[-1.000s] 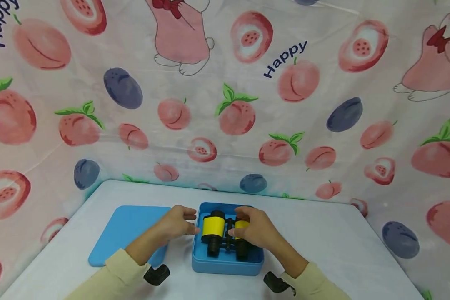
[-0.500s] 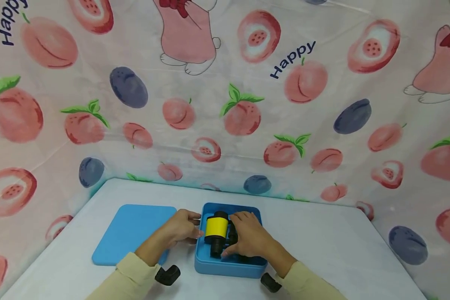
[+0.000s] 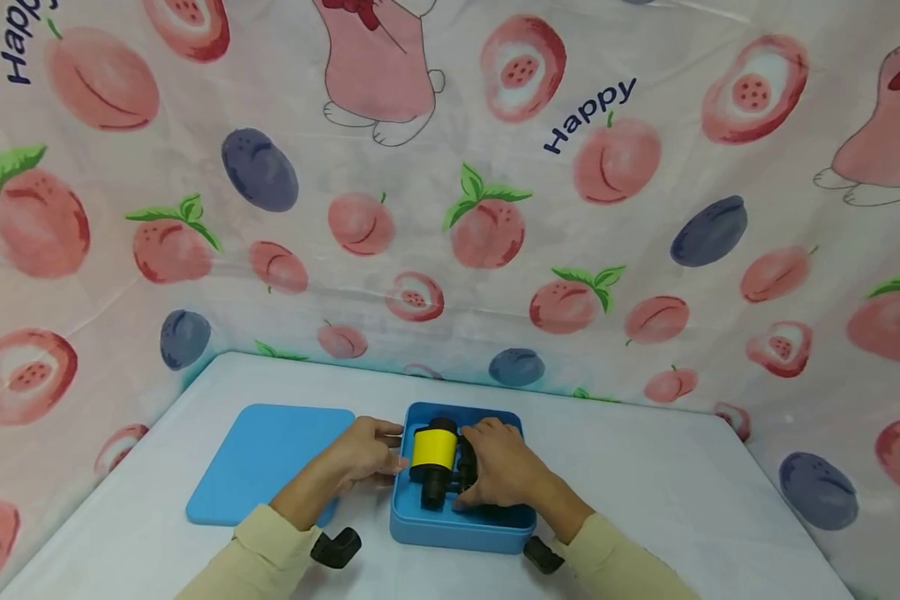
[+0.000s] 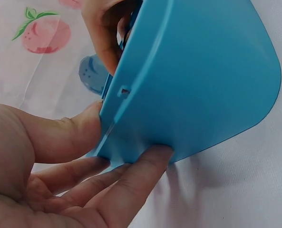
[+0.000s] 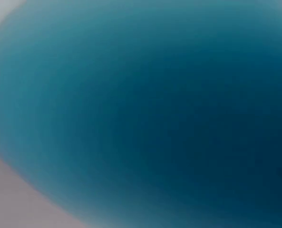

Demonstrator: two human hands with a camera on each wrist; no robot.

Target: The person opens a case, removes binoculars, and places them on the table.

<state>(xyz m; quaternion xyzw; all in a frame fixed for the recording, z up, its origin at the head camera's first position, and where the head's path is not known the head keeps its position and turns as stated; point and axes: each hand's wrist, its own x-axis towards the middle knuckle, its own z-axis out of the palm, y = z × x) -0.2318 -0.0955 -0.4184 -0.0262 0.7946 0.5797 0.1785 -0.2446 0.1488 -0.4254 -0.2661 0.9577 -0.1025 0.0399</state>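
Note:
Black and yellow binoculars (image 3: 433, 450) lie in an open blue box (image 3: 457, 533). My right hand (image 3: 502, 467) grips their right barrel from above, thumb by the eyepiece end, and hides most of that barrel. At the box's left side is my left hand (image 3: 367, 450). In the left wrist view, its thumb (image 4: 72, 137) is at the rim of the box (image 4: 202, 80) and its fingers (image 4: 141, 175) press on the outer wall, holding the box. The right wrist view is filled by a blurred blue surface (image 5: 155, 118), very close to the camera.
A flat blue lid (image 3: 247, 467) lies left of the box, partly behind my left forearm. The white tabletop (image 3: 637, 475) ends at a fruit-patterned cloth (image 3: 450, 333) hanging behind it. A black wrist camera piece (image 3: 336, 548) juts below the left sleeve, and another (image 3: 543, 554) below the right.
My right hand has settled over the right barrel, covering its yellow band. My left hand has come up against the box's left wall. In the last half second both hands have barely moved.

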